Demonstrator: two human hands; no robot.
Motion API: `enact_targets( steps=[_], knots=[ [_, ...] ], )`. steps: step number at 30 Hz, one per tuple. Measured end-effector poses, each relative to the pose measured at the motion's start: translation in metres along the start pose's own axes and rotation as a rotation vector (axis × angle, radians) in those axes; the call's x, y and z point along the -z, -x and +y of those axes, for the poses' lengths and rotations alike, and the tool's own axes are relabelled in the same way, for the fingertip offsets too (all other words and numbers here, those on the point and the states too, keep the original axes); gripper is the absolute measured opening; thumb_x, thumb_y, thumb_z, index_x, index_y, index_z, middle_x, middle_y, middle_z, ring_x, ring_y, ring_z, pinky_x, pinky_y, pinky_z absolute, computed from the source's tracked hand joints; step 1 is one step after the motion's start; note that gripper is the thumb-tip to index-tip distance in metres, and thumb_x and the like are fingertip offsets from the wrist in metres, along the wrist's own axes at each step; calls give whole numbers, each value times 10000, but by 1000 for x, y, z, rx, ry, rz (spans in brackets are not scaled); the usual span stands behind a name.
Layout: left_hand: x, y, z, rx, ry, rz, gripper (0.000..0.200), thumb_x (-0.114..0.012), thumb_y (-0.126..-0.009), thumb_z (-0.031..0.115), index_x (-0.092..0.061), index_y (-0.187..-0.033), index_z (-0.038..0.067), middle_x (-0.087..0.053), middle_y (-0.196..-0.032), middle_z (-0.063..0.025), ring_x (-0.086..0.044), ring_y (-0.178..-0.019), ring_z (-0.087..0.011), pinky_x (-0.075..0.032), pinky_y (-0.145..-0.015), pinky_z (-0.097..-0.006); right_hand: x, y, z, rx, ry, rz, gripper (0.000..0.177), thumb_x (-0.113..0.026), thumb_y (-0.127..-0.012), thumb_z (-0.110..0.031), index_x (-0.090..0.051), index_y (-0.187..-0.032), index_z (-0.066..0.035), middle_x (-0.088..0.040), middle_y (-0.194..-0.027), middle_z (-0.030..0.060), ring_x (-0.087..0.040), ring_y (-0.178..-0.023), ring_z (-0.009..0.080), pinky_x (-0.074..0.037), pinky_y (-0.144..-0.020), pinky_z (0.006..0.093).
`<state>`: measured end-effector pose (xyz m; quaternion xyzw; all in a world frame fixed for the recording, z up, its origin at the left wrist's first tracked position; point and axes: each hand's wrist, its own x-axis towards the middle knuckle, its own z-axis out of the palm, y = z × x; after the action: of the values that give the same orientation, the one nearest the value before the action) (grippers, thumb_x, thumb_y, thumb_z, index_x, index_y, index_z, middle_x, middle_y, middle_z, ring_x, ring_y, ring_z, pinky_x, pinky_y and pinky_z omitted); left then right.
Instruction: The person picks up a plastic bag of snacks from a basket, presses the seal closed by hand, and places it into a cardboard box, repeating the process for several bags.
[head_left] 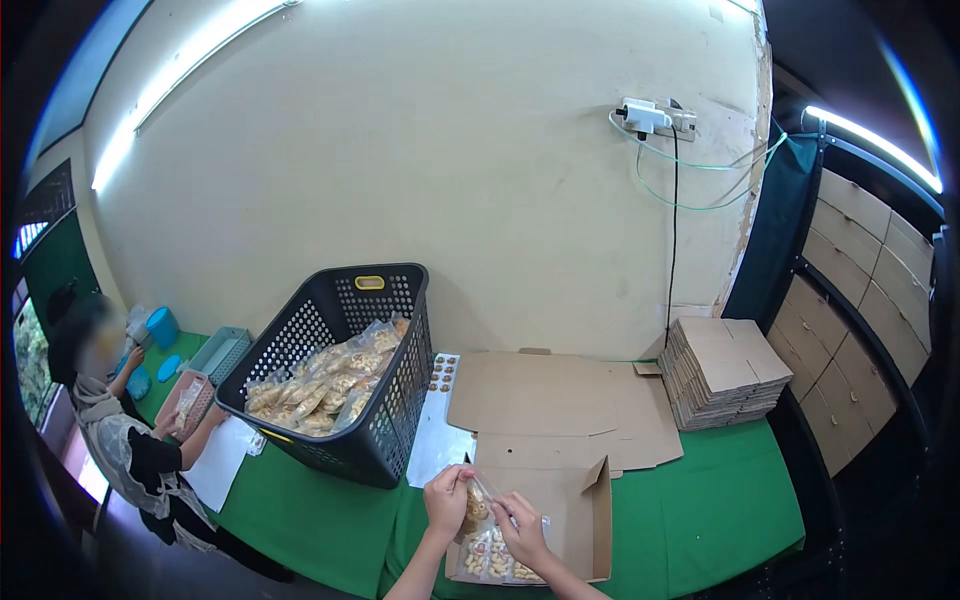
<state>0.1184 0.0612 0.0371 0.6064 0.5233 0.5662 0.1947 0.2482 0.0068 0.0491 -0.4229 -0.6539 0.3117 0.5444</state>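
While held just above an open cardboard box (585,520), pinched at its top by the left hand (447,500) and clasped lower down by the right hand (522,530), both closed tight on the plastic: a clear snack bag (479,503) of pale pieces. Beneath it, on the box floor, more filled bags (492,562) lying flat. Under the box, at the near edge, a green-covered table (720,500). Just behind the box, spread open and flat, a sheet of unfolded cardboard (560,400); beside that to the right, against the wall, a stack of flat cartons (722,375). To the left, tilted on the table, a black plastic basket (385,420) part-filled with packed snack bags (325,385), with a white sheet (438,440) and a small tray of round pieces (443,372) between basket and cardboard. Farther left, well apart, at the table's end, a co-worker (120,440) with a hand at a small pink basket (195,400). High on the wall, a power strip (652,117) with cables hanging down.
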Motion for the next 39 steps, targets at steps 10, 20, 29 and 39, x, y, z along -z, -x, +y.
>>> enact_targets(
  steps=[10,20,29,39],
  knots=[
    [12,-3,14,-111,-74,-33,94,-600,-760,96,-592,-807,15,-601,-749,-98,-593,-699,-220,-461,-644,-299,-1,5,13,27,10,17,143,-472,-836,6,-560,-939,51,-508,-728,85,-518,-546,125,-420,-501,245],
    [14,20,26,-288,-65,-361,508,-704,-686,242,-502,-1096,21,-497,-1056,-128,-492,-1015,-285,-412,-853,-362,-1,11,25,-181,-244,-38,289,-400,-914,-172,-559,-1010,49,-499,-954,117,-525,-793,162,-431,-693,275],
    [17,28,15,120,151,-419,158,-629,-732,81,-585,-854,-9,-586,-861,-105,-553,-915,-246,-453,-764,-323,7,4,-9,76,334,154,279,-640,-750,-233,-605,-946,-37,-470,-984,112,-468,-904,225,-361,-822,356],
    [22,57,10,-2,31,-342,200,-657,-707,167,-557,-806,25,-564,-830,-108,-548,-843,-266,-434,-688,-332,26,17,-14,83,194,-173,180,-668,-726,-125,-542,-697,1,-497,-630,82,-452,-501,156,-357,-468,287]
  ],
)
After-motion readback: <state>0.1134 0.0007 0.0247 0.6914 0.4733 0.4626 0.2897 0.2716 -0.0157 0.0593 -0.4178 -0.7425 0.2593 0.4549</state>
